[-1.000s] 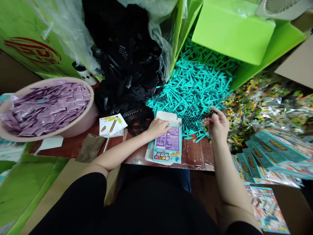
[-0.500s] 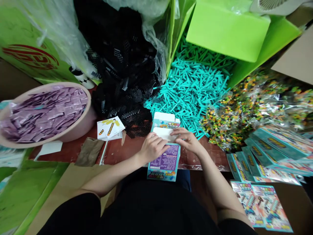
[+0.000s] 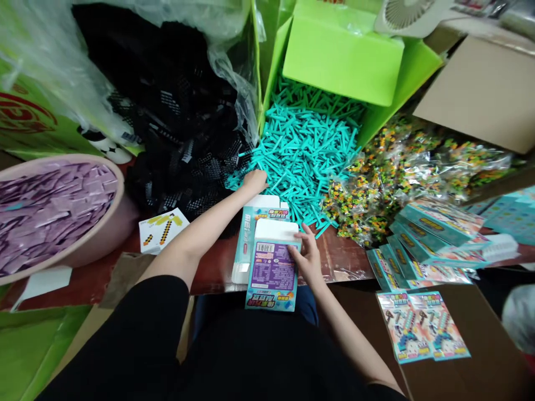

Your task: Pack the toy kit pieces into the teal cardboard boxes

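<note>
My right hand (image 3: 308,253) grips a teal and purple printed box (image 3: 273,273) at its upper right edge, thumb on the face beside the raised white flap. Under and behind that box another printed box (image 3: 244,248) lies on the table. My left hand (image 3: 256,181) reaches past the boxes to the near left edge of a heap of teal plastic sticks (image 3: 309,145). Its fingers are curled downward, and their tips are hidden, so whatever they hold does not show.
A pink tub (image 3: 119,223) of purple sachets stands left, near printed instruction sheets (image 3: 163,229). Black mesh pieces (image 3: 175,133) lie behind my left arm. Bagged colourful beads (image 3: 376,184) and stacked boxes (image 3: 438,228) are at right. A green carton (image 3: 343,61) rises behind the sticks.
My left hand has left the box and moved up to the teal sticks. My right hand stays on the box, whose white flap now shows uncovered. The view has shifted right.
</note>
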`<state>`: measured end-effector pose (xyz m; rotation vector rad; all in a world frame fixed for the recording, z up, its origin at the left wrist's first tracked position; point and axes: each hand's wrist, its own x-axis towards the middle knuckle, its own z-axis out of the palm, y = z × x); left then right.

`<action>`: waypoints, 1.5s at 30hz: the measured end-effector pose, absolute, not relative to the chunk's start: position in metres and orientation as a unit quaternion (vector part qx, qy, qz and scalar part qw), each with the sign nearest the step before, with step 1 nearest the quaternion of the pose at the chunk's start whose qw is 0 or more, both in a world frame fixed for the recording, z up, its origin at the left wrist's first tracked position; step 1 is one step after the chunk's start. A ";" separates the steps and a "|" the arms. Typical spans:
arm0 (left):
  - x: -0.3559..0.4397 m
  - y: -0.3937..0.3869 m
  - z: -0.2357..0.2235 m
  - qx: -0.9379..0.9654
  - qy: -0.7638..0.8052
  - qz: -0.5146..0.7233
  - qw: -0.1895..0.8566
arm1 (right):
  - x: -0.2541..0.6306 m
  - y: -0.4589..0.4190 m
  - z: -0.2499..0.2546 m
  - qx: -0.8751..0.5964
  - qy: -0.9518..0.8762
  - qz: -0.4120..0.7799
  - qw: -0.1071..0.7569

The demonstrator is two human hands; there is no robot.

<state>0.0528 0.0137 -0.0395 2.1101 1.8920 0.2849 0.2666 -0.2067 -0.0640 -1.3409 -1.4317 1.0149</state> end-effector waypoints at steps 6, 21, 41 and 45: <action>0.079 0.013 -0.034 0.739 0.652 0.119 0.124 | 0.270 -0.220 -0.067 -0.507 -0.480 0.525 0.487; 0.202 0.038 0.009 0.793 0.474 0.314 0.221 | 0.304 -0.250 -0.070 -0.584 -0.426 0.435 0.536; 0.081 -0.138 -0.026 0.833 0.336 0.182 0.400 | 0.303 -0.246 -0.056 -0.534 -0.396 0.506 0.550; 0.084 -0.130 -0.022 0.784 0.357 0.152 0.485 | 0.300 -0.246 -0.050 -0.517 -0.414 0.513 0.546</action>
